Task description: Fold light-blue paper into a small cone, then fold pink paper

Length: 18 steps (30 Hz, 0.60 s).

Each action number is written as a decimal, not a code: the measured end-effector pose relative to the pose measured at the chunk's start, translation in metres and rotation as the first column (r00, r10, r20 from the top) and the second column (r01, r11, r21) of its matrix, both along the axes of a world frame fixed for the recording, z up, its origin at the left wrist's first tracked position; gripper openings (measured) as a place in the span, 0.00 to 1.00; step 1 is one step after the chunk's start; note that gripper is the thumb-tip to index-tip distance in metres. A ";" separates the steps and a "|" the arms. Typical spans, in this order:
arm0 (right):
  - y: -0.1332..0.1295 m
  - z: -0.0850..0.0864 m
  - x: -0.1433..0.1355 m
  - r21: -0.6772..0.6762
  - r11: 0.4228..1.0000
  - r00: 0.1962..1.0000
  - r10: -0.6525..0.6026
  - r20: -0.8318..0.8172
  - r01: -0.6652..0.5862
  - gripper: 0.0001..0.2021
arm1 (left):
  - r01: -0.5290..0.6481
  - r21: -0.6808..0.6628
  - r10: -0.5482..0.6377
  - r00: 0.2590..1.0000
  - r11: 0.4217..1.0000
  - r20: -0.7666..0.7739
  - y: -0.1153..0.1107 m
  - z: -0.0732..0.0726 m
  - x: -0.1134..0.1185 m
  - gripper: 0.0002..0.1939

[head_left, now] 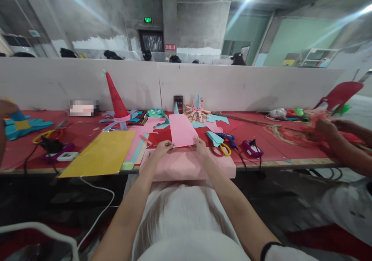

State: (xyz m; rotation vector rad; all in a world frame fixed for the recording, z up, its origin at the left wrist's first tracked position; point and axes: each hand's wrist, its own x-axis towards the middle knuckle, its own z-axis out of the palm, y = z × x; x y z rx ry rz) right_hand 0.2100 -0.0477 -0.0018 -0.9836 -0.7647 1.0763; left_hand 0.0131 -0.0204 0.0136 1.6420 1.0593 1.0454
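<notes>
A pink sheet of paper [183, 130] is held up in front of me, tilted, by its two lower corners. My left hand [165, 147] pinches the lower left corner, while my right hand [200, 144] grips the lower right one. Beneath both hands lies a pink padded block or wrapped stack [188, 166] at the table's front edge. Just right of my right hand are scissors with red and yellow handles [225, 149], a folded light-blue paper piece [214, 138] and a blue glue gun [228, 138].
Left of me, a yellow sheet [100, 154] overhangs the table edge near a red paper cone [115, 98]. A small decorated cone [198, 106] stands behind. Purple devices with cords [252, 148] lie on the red table [273, 148]. Another person's hands [327, 129] work with netting at right.
</notes>
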 end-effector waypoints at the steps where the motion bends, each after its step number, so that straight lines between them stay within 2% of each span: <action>1: 0.000 0.000 0.000 0.006 1.000 1.000 0.004 0.000 -0.004 0.14 | -0.005 -0.005 0.005 1.000 1.000 0.001 0.000 0.000 0.000 0.14; 5: 0.001 0.000 0.002 0.026 0.999 1.000 0.021 0.004 -0.021 0.13 | 0.002 -0.010 -0.002 1.000 1.000 0.005 0.000 -0.001 -0.001 0.12; 9: 0.003 0.001 0.005 0.048 0.999 0.998 0.003 0.056 -0.006 0.18 | 0.017 -0.007 -0.018 1.000 1.000 -0.005 0.001 -0.002 -0.002 0.10; 14: 0.005 0.000 0.007 0.186 0.973 0.940 -0.186 0.286 0.136 0.15 | 0.030 -0.015 -0.030 0.999 0.999 -0.013 -0.003 0.002 0.000 0.09; 18: 0.006 -0.001 0.007 0.210 0.964 0.921 -0.224 0.319 0.162 0.15 | 0.044 -0.031 -0.044 0.999 0.999 0.003 -0.010 0.010 0.002 0.09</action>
